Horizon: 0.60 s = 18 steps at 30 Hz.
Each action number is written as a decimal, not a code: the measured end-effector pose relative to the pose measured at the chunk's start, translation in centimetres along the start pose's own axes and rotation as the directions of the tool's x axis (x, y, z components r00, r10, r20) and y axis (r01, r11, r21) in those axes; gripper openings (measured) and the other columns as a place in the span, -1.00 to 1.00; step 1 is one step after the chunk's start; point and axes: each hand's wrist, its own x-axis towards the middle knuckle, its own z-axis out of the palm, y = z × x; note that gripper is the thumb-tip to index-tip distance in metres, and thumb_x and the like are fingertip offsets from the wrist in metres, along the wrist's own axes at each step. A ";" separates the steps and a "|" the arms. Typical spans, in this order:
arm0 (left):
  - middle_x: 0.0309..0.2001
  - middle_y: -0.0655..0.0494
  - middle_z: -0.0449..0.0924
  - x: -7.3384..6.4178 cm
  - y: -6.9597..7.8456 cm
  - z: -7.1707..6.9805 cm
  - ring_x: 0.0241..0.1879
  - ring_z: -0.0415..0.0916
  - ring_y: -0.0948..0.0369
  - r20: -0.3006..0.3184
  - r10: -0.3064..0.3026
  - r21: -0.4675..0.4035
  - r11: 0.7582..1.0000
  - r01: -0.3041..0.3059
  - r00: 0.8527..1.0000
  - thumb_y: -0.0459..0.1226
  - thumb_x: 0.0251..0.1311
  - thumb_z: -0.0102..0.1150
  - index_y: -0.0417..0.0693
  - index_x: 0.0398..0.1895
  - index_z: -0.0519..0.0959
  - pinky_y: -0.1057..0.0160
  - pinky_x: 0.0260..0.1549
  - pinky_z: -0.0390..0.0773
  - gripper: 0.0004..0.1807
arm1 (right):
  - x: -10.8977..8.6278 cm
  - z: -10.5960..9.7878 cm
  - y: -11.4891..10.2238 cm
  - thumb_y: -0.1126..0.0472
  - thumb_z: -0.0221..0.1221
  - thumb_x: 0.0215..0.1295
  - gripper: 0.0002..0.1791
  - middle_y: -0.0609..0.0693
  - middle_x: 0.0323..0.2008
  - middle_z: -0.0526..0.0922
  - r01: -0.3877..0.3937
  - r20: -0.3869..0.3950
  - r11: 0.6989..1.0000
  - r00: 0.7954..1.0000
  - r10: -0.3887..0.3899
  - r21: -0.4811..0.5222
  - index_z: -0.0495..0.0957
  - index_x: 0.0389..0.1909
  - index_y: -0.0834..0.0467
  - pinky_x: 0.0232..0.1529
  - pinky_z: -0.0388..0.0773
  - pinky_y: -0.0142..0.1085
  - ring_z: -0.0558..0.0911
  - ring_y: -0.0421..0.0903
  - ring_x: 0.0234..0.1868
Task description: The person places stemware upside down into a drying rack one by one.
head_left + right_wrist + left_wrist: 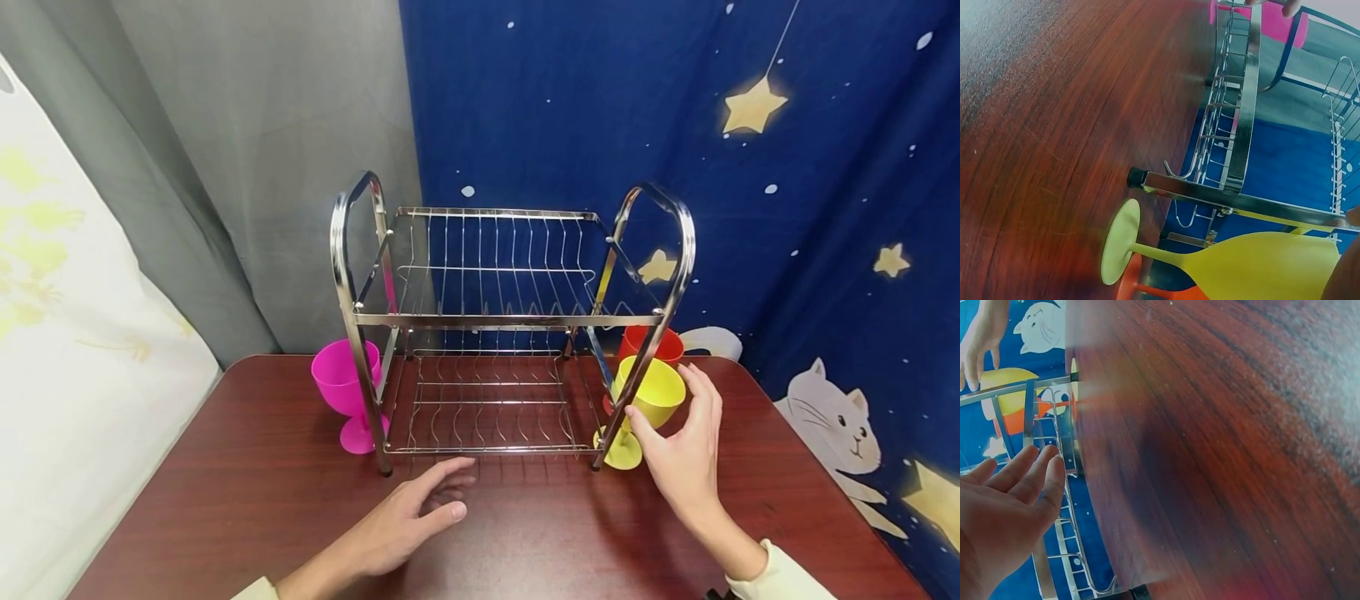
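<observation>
Outside the right end of a two-tier metal dish rack (472,320), a yellow goblet (651,396) stands upright on the table. My right hand (686,454) is beside its bowl, thumb towards the rack's leg and fingers at the far right side; whether they touch the cup is hard to see. Partly hidden behind the yellow one is a red goblet (647,340). A pink goblet (341,379) stands upright beyond the rack's left end. My left hand (405,517), holding nothing, hovers in front of the rack's lower tier with its fingers (1025,481) loosely extended.
Both rack tiers show bare wires. The dark red wooden table (510,525) extends in front of the rack. A grey curtain (277,167) and a blue curtain with stars (562,108) hang close behind. White patterned cloth (75,375) is at the left.
</observation>
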 end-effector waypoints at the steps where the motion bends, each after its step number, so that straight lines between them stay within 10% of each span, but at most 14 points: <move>1: 0.23 0.09 0.50 0.0 0.0 0.0 0.17 0.50 0.05 0.000 0.001 -0.006 1.000 -0.001 1.000 -0.13 0.44 -0.05 0.24 0.42 0.22 0.19 0.15 0.48 -0.49 | 0.0 0.0 0.1 0.37 0.45 -0.13 -0.12 0.22 0.30 0.29 -0.011 0.002 1.000 1.000 0.011 0.004 0.29 0.29 0.32 0.27 0.11 -0.53 0.25 0.03 0.32; 18: 0.23 -0.23 0.45 0.1 0.2 0.0 0.14 0.51 0.06 0.045 -0.063 -0.176 0.982 0.070 0.997 -0.20 0.46 -0.10 0.14 0.43 0.23 0.16 -0.12 0.62 -0.51 | 0.5 -0.1 0.9 0.46 0.29 0.02 -0.07 0.15 0.31 0.26 -0.370 0.157 0.925 0.922 0.355 0.082 0.04 0.41 0.22 -0.05 0.33 -0.71 0.38 0.03 0.21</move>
